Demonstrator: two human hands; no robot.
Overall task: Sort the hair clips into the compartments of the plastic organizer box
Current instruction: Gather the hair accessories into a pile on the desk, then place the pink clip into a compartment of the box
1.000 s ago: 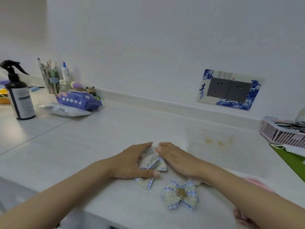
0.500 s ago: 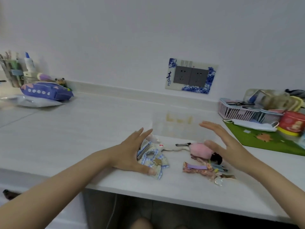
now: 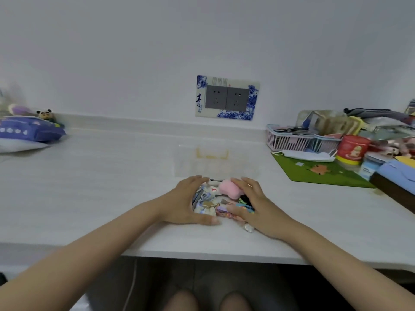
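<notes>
Left hand and right hand cup the hair clip pile, fingers loosely curved, clear organizer box just beyond, straight ahead.

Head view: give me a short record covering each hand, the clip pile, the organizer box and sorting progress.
left hand: cupped against the left side of the hair clips
right hand: fingers laid over the pile's right side, touching the pink fluffy clip
organizer box: clear plastic, on the counter just behind the pile
progress: no clip visible in any compartment; sorting not yet begun
</notes>
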